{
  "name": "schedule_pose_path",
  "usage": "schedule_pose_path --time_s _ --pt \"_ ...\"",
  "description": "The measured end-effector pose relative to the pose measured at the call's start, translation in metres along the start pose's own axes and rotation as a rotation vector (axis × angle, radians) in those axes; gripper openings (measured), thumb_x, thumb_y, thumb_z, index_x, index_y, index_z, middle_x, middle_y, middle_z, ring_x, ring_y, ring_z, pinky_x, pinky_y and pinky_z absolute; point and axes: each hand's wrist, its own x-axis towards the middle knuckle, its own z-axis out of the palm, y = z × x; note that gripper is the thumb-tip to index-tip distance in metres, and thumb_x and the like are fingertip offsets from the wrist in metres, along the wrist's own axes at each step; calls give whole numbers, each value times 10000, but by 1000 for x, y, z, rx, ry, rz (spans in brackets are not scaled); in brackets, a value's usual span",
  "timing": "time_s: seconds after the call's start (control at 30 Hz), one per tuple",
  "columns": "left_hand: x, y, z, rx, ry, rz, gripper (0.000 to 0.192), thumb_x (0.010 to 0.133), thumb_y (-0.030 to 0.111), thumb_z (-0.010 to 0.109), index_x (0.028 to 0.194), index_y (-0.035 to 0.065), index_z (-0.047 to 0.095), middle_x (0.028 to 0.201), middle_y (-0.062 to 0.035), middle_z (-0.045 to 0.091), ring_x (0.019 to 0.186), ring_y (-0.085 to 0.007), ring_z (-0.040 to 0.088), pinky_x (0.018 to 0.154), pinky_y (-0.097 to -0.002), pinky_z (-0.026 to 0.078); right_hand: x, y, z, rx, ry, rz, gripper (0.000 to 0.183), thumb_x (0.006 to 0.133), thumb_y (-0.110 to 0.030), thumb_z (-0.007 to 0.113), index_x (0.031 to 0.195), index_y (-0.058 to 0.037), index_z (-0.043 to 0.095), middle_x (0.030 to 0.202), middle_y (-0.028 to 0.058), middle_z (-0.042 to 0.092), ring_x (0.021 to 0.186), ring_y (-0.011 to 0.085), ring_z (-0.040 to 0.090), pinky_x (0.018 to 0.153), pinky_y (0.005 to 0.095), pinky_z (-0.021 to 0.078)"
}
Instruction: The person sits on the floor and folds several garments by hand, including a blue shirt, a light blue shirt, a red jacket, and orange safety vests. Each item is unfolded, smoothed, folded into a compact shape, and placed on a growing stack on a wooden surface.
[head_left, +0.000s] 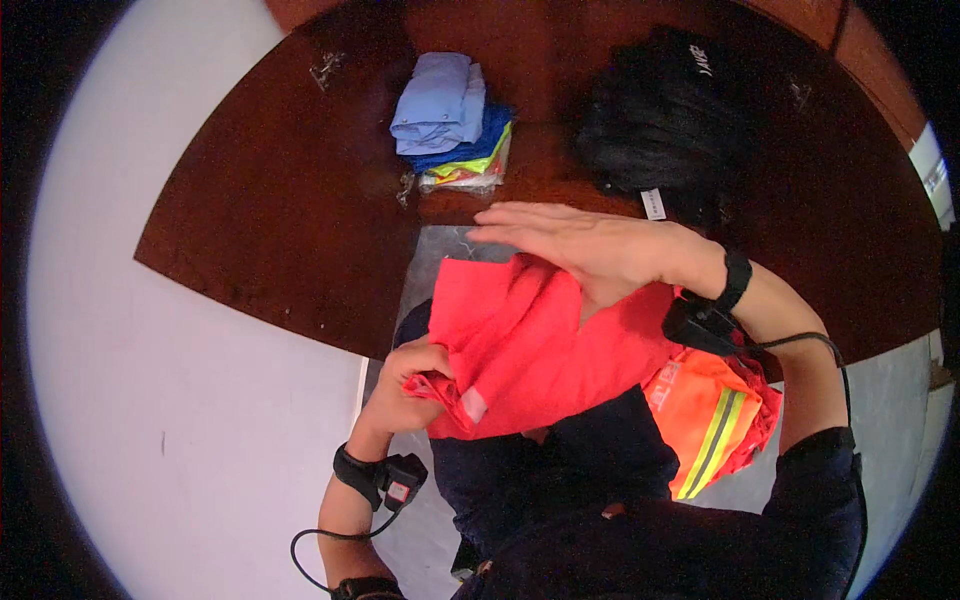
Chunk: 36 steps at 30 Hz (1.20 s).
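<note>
A red cloth garment (525, 337), partly creased, hangs across my lap in front of the table. My left hand (411, 382) is closed on its bunched left edge, where a small pale patch (474, 405) shows. Above the cloth's upper edge, my right hand (592, 240) is stretched out flat with its fingers pointing left. Its thumb points down against the red fabric, and I see no grip there. To the right, below my right wrist, lies an orange garment (697, 405) with a yellow and grey reflective stripe, over more red fabric (766, 424).
On the dark brown table (285, 202) stands a stack with a folded light-blue shirt (435, 97), a darker blue garment (495, 131) and plastic-wrapped items (469, 180) beneath. A heap of black clothing (660, 120) with a white tag (653, 204) lies right. Cables trail from both wrist devices.
</note>
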Motion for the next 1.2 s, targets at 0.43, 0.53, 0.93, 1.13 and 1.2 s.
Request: schedule_pose_path --time_s 0.43,0.53,0.93,1.13,1.2 --pt "7 -5 19 -465 508 -450 342 708 -61 685 1006 44 553 958 2 581 909 -96 538 822 -255 433 9 11 35 135 147 98 687 645 -459 729 1093 4 489 1074 198 537 1006 377 522 854 426 433" --pt "3 -5 20 -434 515 -477 392 713 -29 706 1070 36 557 1014 -17 596 943 -104 546 843 -262 430 22 21 45 189 109 79 426 758 -372 654 960 -6 571 937 194 585 887 388 555 750 428 453" --pt "13 -13 24 -455 717 -699 455 764 78 713 1165 -3 514 1105 -104 594 993 -154 562 868 -310 457 20 41 71 236 399 327 247 802 -259 621 770 -14 623 765 173 568 757 356 569 658 419 438" --pt "33 8 14 -989 438 -953 521 734 11 702 1199 -8 466 1168 -91 555 1073 -183 534 917 -339 442 7 28 67 262 364 343 328 776 -305 656 894 -7 588 887 183 577 858 361 571 745 416 453" --pt "36 15 18 -845 355 -848 550 720 -9 694 1216 -7 455 1198 -92 540 1097 -190 523 932 -341 426 -2 24 57 309 329 307 548 704 -371 715 1069 -17 512 1023 191 546 986 366 529 838 417 428"
